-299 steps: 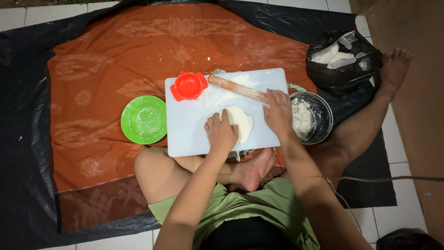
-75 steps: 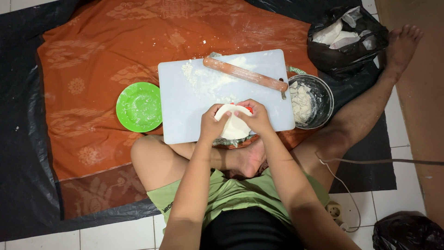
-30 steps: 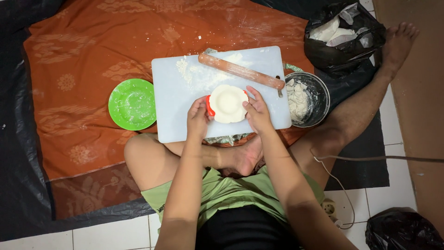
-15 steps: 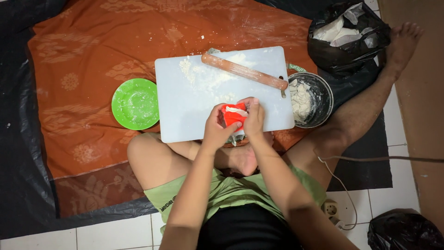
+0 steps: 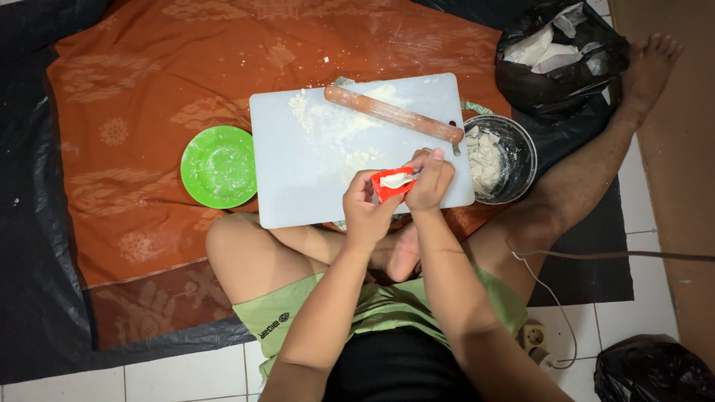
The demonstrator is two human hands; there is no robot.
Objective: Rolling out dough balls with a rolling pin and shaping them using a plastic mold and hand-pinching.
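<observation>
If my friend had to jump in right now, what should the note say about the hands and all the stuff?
Left hand: grip shut on the red dumpling press, folded nearly closed with white dough showing at its edge.
Right hand: grip also on the press, squeezing from the other side.
White cutting board: floury, with the wooden rolling pin on its far edge.
Metal bowl of dough: right of the board.
Green plate: left of the board.
Done: dough rolled and in the press.
Left: probably open it and take the piece out.

Board's left (image 5: 298, 171) free; rolling pin (image 5: 393, 114) behind.
</observation>
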